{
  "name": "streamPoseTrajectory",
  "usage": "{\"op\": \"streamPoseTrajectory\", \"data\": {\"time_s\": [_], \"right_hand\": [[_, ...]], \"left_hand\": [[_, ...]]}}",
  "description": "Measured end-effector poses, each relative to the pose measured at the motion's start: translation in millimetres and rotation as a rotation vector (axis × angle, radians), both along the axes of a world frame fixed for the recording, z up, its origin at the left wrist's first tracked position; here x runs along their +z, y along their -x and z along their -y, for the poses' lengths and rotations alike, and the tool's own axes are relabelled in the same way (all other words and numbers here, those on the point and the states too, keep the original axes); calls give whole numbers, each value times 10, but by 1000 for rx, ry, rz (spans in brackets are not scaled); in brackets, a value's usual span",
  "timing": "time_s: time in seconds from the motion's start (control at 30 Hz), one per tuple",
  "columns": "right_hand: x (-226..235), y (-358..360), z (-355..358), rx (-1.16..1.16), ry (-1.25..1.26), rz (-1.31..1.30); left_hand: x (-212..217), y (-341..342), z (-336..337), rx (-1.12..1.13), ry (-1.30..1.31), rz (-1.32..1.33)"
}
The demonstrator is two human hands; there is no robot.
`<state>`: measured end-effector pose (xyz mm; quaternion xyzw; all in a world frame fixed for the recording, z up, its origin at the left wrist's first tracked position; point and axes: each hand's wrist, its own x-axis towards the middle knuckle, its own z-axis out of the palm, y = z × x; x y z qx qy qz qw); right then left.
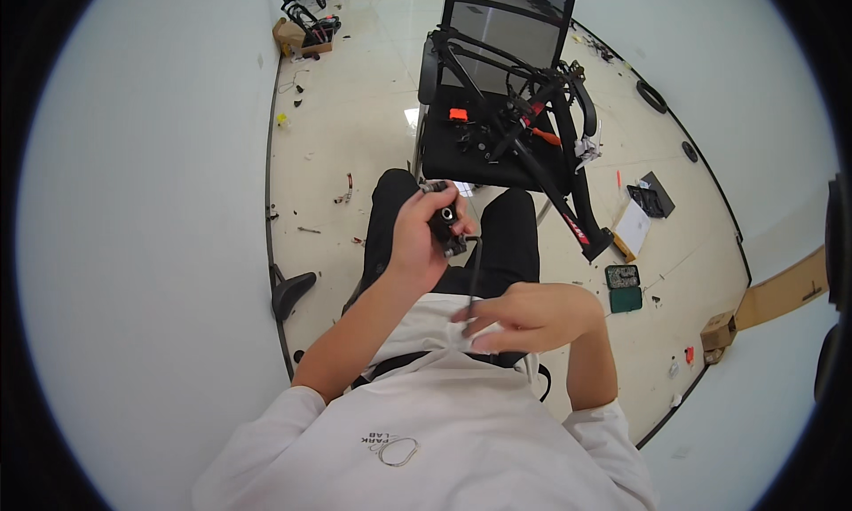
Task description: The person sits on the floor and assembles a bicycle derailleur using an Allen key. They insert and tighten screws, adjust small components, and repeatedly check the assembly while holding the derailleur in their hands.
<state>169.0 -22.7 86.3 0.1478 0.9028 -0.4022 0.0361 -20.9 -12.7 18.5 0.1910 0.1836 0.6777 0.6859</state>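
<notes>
Left hand [419, 237] grasps black metal clamp-like part [440, 227] above lap [508, 245]; right hand [543, 318], blurred, meets black L-shaped metal hex key [477, 269], can't tell if gripping. Likely bolt-turning; next turn needs key seated, part steady.

Open floor [355, 125] left of the knees [390, 188] gives passing room, but the bike frame [538, 171] on the chair [451, 161] blocks ahead.
</notes>
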Motion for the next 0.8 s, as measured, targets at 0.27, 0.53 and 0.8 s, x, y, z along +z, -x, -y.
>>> {"op": "streamPoseTrajectory", "data": {"time_s": [0.27,0.53,0.8], "right_hand": [[415,430,-461,-392,65,-354],[39,-10,-135,-103,12,74],[442,599,-282,-330,-27,-292]], "left_hand": [[137,-128,175,17,30,-61],[60,92,-20,96,11,29],[-98,-166,146,54,-59,-79]]}}
